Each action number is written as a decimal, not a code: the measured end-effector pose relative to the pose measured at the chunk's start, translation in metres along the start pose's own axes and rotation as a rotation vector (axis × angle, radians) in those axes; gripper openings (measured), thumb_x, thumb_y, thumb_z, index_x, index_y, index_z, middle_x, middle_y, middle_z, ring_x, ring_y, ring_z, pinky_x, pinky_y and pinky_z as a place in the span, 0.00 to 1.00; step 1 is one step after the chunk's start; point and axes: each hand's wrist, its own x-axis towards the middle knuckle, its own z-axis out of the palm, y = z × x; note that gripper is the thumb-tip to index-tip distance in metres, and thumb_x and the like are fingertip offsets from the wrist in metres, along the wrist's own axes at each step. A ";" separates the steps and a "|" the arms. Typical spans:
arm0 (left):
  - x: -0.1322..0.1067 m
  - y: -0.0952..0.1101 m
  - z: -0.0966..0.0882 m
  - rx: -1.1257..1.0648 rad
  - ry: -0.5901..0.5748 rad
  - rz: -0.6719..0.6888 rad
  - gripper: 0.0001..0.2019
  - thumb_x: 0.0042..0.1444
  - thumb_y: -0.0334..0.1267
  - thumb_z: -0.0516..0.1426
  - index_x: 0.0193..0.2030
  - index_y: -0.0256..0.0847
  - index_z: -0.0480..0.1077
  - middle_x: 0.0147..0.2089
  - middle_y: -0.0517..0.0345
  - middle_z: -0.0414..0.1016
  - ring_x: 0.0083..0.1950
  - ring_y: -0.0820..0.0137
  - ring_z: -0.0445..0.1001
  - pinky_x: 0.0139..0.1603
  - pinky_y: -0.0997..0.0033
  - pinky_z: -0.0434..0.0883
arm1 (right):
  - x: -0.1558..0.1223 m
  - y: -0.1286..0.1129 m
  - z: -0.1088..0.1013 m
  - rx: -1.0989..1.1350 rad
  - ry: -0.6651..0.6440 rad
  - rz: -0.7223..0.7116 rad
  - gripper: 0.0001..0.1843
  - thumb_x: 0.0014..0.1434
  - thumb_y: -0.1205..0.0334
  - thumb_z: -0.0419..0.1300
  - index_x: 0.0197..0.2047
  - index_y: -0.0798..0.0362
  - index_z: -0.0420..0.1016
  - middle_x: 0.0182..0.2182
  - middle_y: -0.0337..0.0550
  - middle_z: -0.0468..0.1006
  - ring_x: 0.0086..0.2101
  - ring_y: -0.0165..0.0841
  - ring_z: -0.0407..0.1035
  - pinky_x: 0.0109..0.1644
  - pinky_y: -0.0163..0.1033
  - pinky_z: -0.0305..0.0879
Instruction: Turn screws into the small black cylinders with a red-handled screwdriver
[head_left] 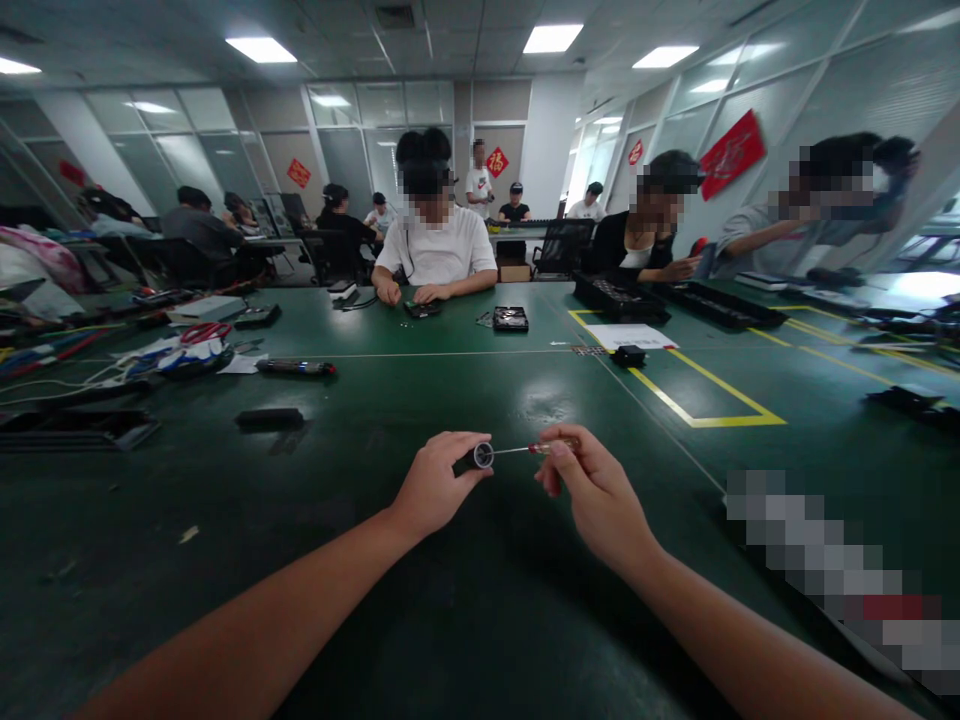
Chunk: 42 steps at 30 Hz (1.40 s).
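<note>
Above the green table (450,620), my left hand (437,485) is closed around a small dark cylinder (482,456) with a pale ring at its round end, which is turned toward my right side. My right hand (592,485) pinches a small screwdriver (541,448) by its reddish, see-through handle. The thin metal shaft points left, and its tip is at the cylinder's round end. Whether the tip touches a screw inside cannot be made out. My fingers hide most of the cylinder's body and the back of the handle.
Left on the table lie a black block (270,418), a pen-shaped electric tool (296,367), red-handled scissors (205,333) and a black tray (75,430). A small black part (628,355) and white paper (630,336) lie by yellow tape (739,420). Across sits a person in a white shirt (442,250).
</note>
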 end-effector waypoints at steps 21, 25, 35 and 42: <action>0.000 0.001 0.000 0.013 -0.011 0.033 0.20 0.54 0.31 0.67 0.54 0.44 0.75 0.53 0.55 0.80 0.55 0.61 0.76 0.59 0.53 0.70 | -0.008 -0.011 0.003 -0.131 0.036 -0.060 0.15 0.68 0.49 0.55 0.41 0.49 0.76 0.26 0.38 0.72 0.27 0.33 0.67 0.30 0.38 0.64; 0.000 0.002 0.000 0.014 -0.022 0.018 0.20 0.55 0.30 0.67 0.55 0.44 0.75 0.54 0.54 0.80 0.56 0.60 0.76 0.60 0.51 0.69 | -0.007 -0.010 0.002 -0.239 0.089 -0.038 0.17 0.68 0.48 0.53 0.39 0.50 0.78 0.26 0.39 0.74 0.27 0.34 0.68 0.31 0.39 0.63; 0.000 0.003 0.002 0.052 -0.008 0.039 0.19 0.56 0.32 0.66 0.55 0.42 0.75 0.54 0.52 0.80 0.56 0.61 0.76 0.60 0.52 0.70 | -0.002 -0.001 0.010 -0.157 0.197 -0.034 0.16 0.68 0.47 0.52 0.42 0.49 0.74 0.31 0.42 0.78 0.34 0.38 0.73 0.41 0.44 0.69; 0.003 0.001 -0.001 0.194 -0.077 0.153 0.20 0.61 0.30 0.61 0.60 0.43 0.71 0.57 0.53 0.77 0.58 0.63 0.74 0.69 0.43 0.59 | 0.025 0.015 -0.006 0.370 0.244 0.253 0.17 0.60 0.44 0.61 0.33 0.50 0.71 0.23 0.36 0.67 0.23 0.33 0.64 0.29 0.42 0.69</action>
